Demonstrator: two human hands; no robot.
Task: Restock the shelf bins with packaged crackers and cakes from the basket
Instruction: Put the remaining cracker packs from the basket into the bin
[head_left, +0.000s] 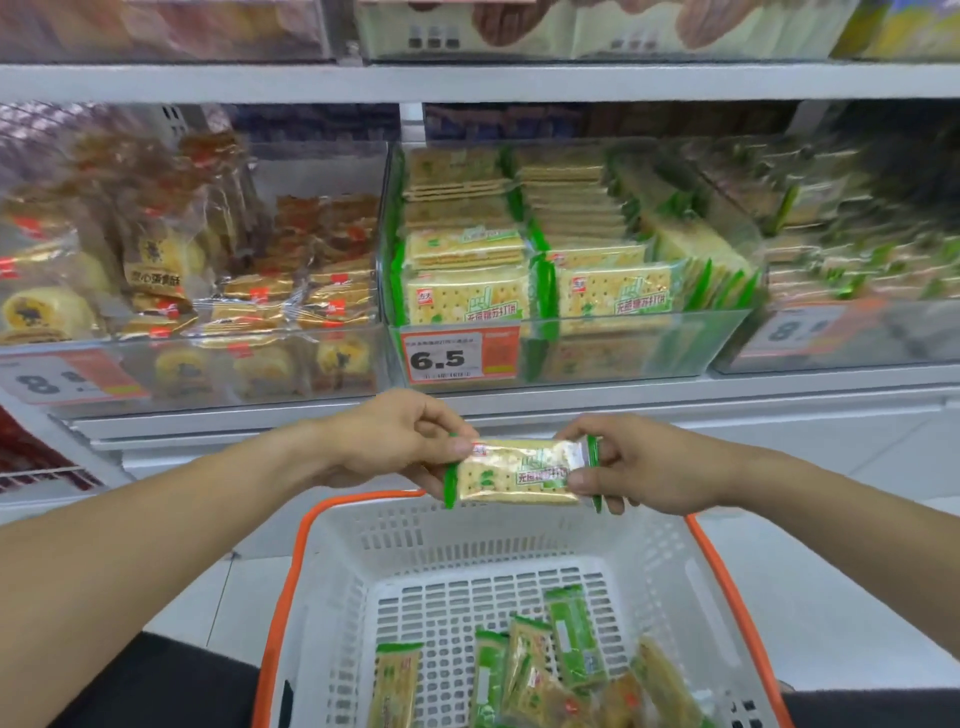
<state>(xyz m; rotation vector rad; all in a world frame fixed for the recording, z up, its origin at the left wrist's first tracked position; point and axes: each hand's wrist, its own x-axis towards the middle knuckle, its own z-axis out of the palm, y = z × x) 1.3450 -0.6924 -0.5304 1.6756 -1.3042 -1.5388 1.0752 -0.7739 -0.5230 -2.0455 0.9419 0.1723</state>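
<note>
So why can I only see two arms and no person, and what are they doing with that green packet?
The camera sits on the person's head and looks forward and down, so you see only their arms. There is just this one picture. The left hand and the right hand each pinch one end of a green cracker packet, holding it above a white basket with an orange rim. More packets lie in the basket. In front is a shop shelf with clear bins. The middle bin, with the 6.5 price tag, holds packets that look the same, so this one probably goes there.
</note>
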